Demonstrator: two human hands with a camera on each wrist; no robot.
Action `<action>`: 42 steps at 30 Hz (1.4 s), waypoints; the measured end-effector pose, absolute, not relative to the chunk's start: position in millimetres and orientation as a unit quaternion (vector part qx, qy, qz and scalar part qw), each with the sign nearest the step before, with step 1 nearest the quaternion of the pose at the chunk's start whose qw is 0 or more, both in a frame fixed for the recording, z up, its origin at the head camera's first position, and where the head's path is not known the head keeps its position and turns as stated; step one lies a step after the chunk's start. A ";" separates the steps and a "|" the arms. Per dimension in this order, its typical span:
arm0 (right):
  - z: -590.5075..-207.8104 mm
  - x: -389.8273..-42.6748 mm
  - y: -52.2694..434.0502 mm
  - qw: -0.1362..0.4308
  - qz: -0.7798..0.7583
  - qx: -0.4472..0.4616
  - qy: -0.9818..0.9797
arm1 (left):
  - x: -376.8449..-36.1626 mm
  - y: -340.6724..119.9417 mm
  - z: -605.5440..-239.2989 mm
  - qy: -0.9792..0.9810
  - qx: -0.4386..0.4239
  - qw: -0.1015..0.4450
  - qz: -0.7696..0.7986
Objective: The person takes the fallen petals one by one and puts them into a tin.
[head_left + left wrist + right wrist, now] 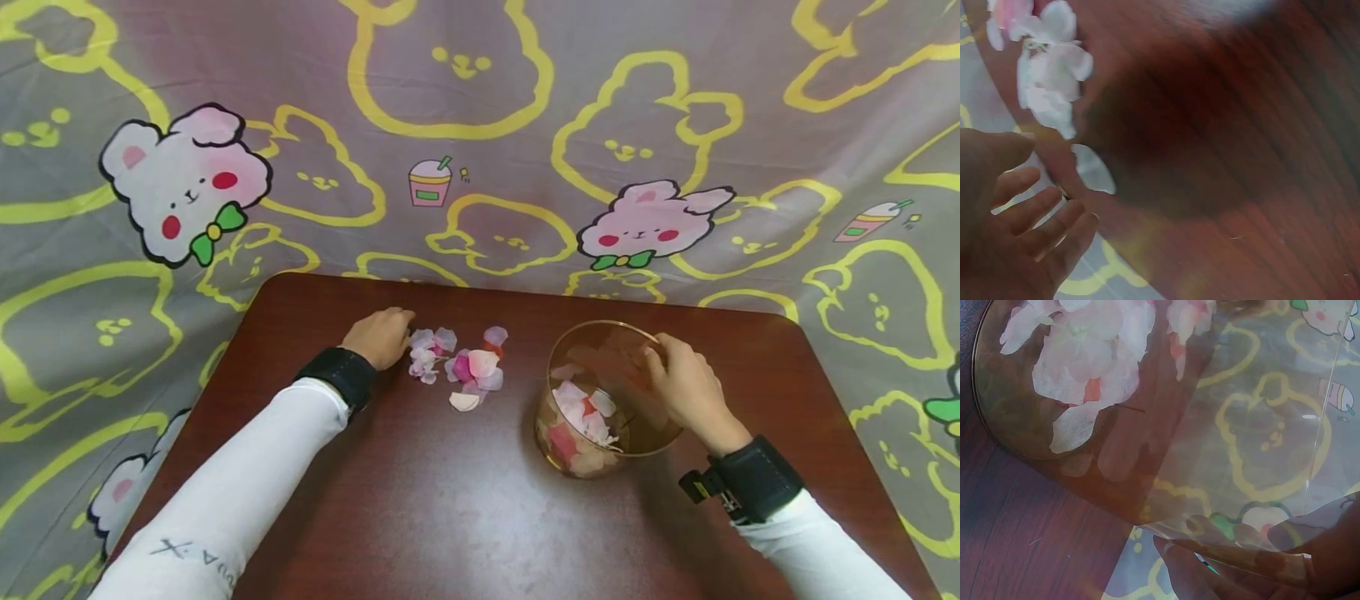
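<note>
Petals lie on the brown surface, just beside my left hand, which is loose. My right hand grips the top of a see-through jar, and more petals sit inside.

The right hand grips the see-through amber container at its edge, the fingers bent against the wall. At the bottom of the container lies a heap of pale pink and white petals, overlapping, with a small red scrap among them and a thin dark stem just beside them. A second pinkish patch with orange-red shows farther along the container's wall; whether petals or their reflection, I cannot tell. Reddish-brown bench spreads outside the container, and a patterned cloth with yellow outlines appears through its clear wall.
</note>
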State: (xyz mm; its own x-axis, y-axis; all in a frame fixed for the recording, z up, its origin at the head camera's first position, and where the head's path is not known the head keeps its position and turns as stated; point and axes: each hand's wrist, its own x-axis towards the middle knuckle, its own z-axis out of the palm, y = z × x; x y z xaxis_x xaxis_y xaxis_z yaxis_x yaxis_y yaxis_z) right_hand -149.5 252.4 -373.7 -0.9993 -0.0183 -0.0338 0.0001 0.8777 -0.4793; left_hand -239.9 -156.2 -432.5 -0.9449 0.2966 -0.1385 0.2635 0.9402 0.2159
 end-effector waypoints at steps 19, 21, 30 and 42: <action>-370.7 -148.0 250.1 0.020 -0.249 0.001 0.968 | -235.9 -186.0 -459.6 0.980 0.164 0.052 0.101; -370.8 -148.0 250.1 0.020 -0.247 0.002 0.969 | -235.9 -187.7 -460.7 0.980 0.166 0.055 0.100; -372.2 -147.3 250.4 0.017 -0.250 -0.003 0.968 | -235.2 -194.8 -454.5 0.981 0.170 0.050 0.079; -369.9 -146.4 249.5 0.027 -0.246 0.001 0.969 | -245.0 -183.2 -418.8 0.972 0.196 -0.034 0.128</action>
State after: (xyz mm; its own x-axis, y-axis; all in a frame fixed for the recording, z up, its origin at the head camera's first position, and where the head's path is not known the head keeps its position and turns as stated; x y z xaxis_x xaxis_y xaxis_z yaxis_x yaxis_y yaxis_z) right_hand -146.4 249.5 -369.9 -0.9985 -0.0113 -0.0534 0.0156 0.8786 -0.4773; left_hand -245.0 -183.2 -418.8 -0.9207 0.3722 0.1171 0.3899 0.8902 0.2356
